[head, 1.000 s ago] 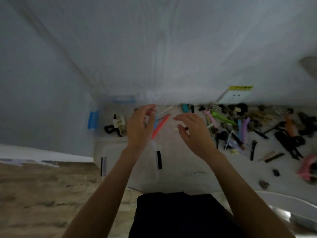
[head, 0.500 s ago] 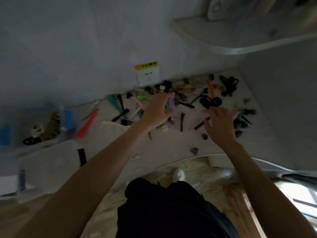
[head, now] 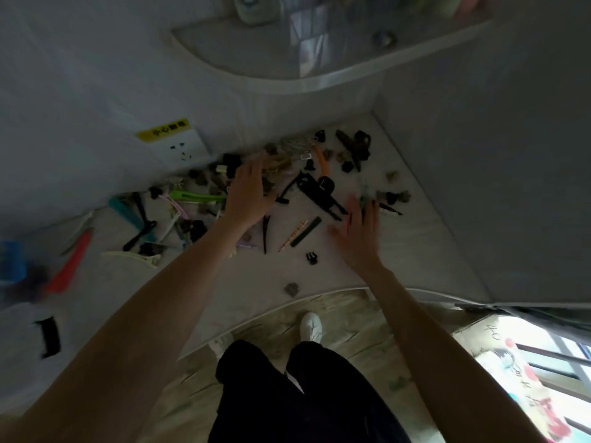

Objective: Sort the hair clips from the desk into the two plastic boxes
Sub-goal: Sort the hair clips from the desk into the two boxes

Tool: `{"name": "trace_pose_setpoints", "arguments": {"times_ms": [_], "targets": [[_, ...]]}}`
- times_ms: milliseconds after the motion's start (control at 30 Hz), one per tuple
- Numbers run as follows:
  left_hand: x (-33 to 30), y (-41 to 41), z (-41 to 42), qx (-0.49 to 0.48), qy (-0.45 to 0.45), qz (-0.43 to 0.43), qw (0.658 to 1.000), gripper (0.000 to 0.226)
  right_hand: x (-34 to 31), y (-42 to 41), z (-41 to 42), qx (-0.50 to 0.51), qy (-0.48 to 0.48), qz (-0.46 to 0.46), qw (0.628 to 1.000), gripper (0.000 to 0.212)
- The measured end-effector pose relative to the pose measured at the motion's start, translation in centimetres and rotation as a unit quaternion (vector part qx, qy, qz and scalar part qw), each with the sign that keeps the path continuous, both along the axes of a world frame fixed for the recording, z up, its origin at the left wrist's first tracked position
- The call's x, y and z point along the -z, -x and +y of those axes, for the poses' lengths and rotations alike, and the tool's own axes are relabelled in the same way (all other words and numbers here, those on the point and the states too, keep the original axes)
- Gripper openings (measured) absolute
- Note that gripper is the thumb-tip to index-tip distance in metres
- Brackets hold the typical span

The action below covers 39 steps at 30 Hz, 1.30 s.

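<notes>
Both hands (head: 249, 195) (head: 359, 231) spread flat over scattered hair clips (head: 319, 193).

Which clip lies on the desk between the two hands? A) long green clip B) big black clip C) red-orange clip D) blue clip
B: the big black clip lies on the desk in the gap between the left hand and the right hand, while the long green clip and the red-orange clip lie left of both hands.
</notes>
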<state>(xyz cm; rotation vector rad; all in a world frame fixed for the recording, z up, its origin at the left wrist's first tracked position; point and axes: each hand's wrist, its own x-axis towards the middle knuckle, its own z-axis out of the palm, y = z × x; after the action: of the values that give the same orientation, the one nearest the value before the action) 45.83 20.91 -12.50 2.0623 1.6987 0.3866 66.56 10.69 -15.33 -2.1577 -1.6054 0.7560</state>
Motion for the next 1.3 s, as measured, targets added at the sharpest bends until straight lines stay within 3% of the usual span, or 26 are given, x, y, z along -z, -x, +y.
{"name": "trace_pose_setpoints", "arguments": {"times_ms": [300, 500, 633, 733, 833, 1000, 1167, 1300], "targets": [[1.1, -0.7, -1.0, -0.011, -0.063, 0.056, 0.996, 0.044, -0.8, 2.2, 3.9, -0.110, -0.053, 0.085, 0.989, 0.075], [0.1, -0.3, -1.6, 0.018, -0.106, 0.037, 0.993, 0.012, -1.2, 3.7, 5.5, -0.099, -0.024, -0.042, 0.994, 0.069], [-1.8, 0.8, -3.5, -0.037, -0.133, -0.036, 0.990, 0.015, -1.6, 5.1, 6.4, -0.060, 0.000, -0.134, 0.989, 0.077], [-2.9, 2.2, -5.6, -0.074, -0.087, -0.096, 0.989, 0.021, -2.4, 5.5, 6.8, -0.060, -0.039, -0.190, 0.979, 0.067], [-3.2, 4.0, -7.3, -0.164, 0.001, -0.186, 0.969, 0.022, -3.4, 6.2, 6.0, -0.050, -0.081, -0.071, 0.993, 0.054], [-4.2, 8.8, -9.9, -0.291, 0.082, -0.383, 0.873, 0.017, -7.2, 9.1, 3.9, -0.021, -0.089, 0.249, 0.964, 0.042], [-7.5, 15.7, -13.5, -0.402, 0.021, -0.502, 0.765, 0.012, -7.4, 15.5, 3.8, -0.055, 0.027, 0.380, 0.923, 0.024], [-10.0, 24.4, -15.7, -0.454, -0.087, -0.460, 0.758, 0.007, -8.1, 23.2, 3.7, -0.097, 0.093, 0.462, 0.877, 0.025]]}}
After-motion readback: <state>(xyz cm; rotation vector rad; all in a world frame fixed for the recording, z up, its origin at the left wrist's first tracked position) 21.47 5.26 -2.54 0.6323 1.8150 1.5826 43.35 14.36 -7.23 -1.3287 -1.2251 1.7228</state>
